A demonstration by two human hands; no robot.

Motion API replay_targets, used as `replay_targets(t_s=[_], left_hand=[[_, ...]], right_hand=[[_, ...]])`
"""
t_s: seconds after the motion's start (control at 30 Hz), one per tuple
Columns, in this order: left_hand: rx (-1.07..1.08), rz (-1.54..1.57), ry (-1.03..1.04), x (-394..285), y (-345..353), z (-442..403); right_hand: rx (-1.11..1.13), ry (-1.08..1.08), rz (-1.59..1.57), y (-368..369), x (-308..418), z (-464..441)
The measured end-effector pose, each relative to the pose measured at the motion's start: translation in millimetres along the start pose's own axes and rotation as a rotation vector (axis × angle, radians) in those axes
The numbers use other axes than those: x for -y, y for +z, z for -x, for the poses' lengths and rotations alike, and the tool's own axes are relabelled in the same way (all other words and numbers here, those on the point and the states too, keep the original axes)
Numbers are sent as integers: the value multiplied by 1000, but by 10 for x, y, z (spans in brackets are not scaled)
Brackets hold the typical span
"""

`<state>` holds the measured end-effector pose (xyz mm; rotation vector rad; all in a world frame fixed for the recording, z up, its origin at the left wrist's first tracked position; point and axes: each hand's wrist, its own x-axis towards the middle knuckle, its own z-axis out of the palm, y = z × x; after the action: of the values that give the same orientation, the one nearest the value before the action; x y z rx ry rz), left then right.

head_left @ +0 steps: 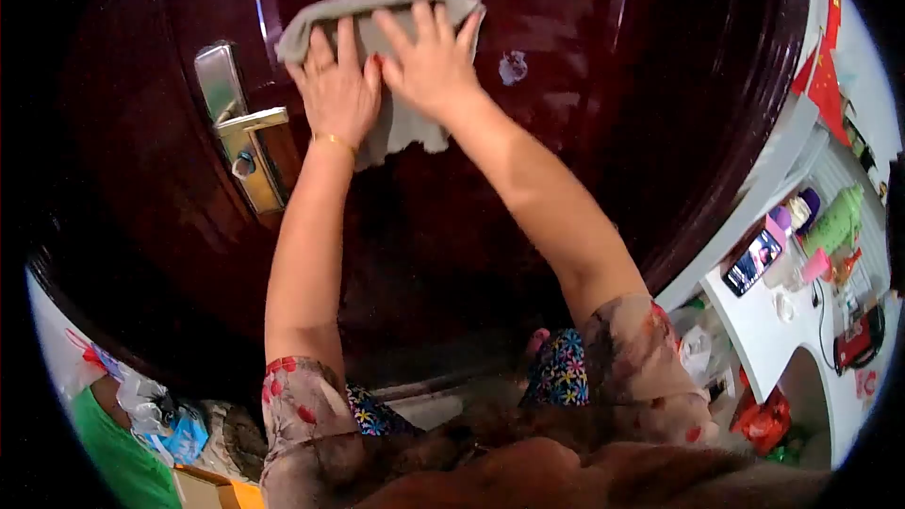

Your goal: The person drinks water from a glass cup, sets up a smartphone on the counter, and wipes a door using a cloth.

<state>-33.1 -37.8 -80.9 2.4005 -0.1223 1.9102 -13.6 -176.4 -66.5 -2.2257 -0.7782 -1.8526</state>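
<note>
Both my hands lie flat on a grey cloth [401,127] against a dark red, glossy door [424,245]. My left hand [339,85] presses on the cloth's left part with its fingers spread upward. Beside it, my right hand [431,61] spreads its fingers over the right part, its thumb close to the left hand. The cloth's upper edge is folded above the fingertips and its lower end hangs below the hands. A metal door handle and lock plate [250,137] is left of my left hand. A pale mark [513,67] shows on the door right of the cloth.
On the right, a white desk [740,311] holds a phone [752,261], a green item and small objects. Red bags [762,419] sit under it. A red flag [826,94] hangs at upper right. Plastic bags [146,401], green fabric [108,443] and a cardboard box [196,490] are at lower left.
</note>
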Motion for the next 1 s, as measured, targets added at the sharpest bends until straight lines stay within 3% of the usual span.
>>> replay_targets(t_s=[0.13,0.3,0.37,0.43,0.57,0.63,0.7,0.8,0.87,0.93,1.0], left_hand=[[-143,-90,5,41,82,-414],[-106,-80,0,129,249,161],[-29,-95,40,179,286,566],[53,-52,33,234,396,998],[210,27,7,214,364,1648],[352,45,-13,229,354,1983],[395,60,3,247,355,2375],[552,69,13,272,290,2986],[565,59,25,230,112,2998],[588,63,-50,170,97,2894],[457,63,-130,130,100,2437]], right_hand=[[-118,1,92,8,-1,-500],[-104,-29,-11,199,199,2],[58,-63,-63,280,249,385],[26,-100,-137,372,307,715],[300,-98,-126,450,492,1396],[173,-164,-222,551,523,1701],[435,-192,-138,519,604,2085],[555,-287,-218,438,633,2542],[639,-314,-214,390,663,2641],[524,-307,-169,407,621,2487],[554,-259,-128,273,594,2104]])
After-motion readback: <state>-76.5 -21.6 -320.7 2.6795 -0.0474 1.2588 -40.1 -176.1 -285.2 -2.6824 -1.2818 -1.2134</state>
